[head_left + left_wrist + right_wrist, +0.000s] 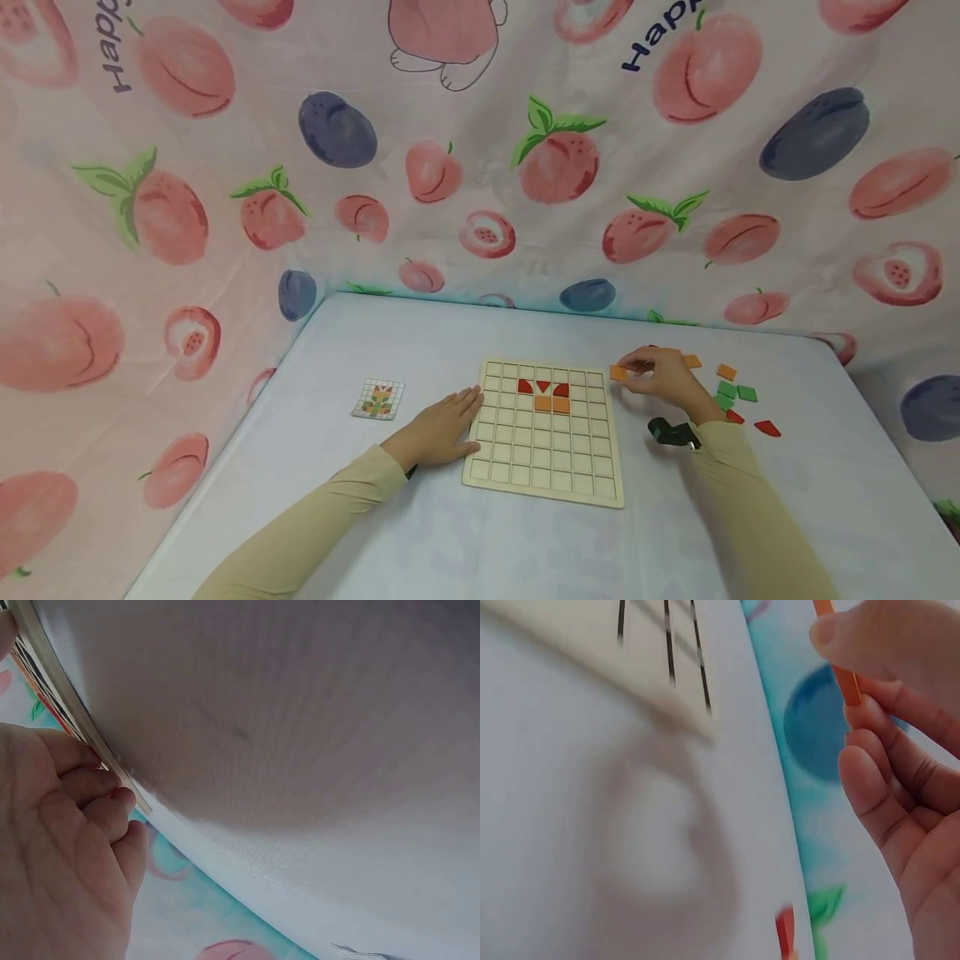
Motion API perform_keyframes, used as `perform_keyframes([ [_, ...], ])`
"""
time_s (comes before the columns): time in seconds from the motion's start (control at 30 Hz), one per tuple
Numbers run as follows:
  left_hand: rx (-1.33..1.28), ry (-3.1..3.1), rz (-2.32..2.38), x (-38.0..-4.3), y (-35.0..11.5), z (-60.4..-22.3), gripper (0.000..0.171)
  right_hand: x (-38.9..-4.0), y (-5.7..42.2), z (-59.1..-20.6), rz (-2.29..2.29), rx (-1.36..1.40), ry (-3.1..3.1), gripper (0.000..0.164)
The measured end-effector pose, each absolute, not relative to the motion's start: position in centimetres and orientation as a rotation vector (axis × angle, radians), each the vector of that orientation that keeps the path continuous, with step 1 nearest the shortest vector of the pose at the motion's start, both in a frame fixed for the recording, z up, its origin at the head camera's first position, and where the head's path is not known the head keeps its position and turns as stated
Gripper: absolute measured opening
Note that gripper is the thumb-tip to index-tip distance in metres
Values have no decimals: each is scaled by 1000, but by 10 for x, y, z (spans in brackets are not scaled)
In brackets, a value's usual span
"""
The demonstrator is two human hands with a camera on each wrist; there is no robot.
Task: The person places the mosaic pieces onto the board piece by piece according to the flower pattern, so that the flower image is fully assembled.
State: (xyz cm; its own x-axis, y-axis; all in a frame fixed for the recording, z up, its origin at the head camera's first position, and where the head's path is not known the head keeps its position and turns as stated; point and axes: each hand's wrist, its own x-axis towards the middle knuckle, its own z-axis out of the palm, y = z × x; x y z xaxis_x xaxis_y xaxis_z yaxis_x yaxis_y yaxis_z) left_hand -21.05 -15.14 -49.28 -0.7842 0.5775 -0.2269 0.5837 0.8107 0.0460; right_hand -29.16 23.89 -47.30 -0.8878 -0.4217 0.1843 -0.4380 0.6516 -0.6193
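A pale wooden grid board (pixel 510 454) lies on the table, with red pieces (pixel 560 390) in one row and two orange squares (pixel 552 405) directly below them. My left hand (pixel 442 427) rests along the board's left edge, fingers mostly straight and touching the rim. Just beyond the board's upper right corner, my right hand (pixel 663 379) pinches an orange square tile (pixel 618 372) between thumb and fingers. In the right wrist view that orange tile (pixel 847 679) is seen edge-on, held above the table.
Loose orange (pixel 726 372), green (pixel 746 393) and red pieces (pixel 767 428) lie scattered right of the board. A small pattern card (pixel 378 399) lies to the left. Fruit-printed cloth (pixel 480 167) hangs behind the white table (pixel 420 542).
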Motion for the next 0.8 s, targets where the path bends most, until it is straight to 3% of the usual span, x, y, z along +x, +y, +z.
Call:
perform_keyframes([
  [0.8, 914, 2774, -21, -210, -152, -492, 79, -289, 144, -494, 1376, 905, -2813, 24],
])
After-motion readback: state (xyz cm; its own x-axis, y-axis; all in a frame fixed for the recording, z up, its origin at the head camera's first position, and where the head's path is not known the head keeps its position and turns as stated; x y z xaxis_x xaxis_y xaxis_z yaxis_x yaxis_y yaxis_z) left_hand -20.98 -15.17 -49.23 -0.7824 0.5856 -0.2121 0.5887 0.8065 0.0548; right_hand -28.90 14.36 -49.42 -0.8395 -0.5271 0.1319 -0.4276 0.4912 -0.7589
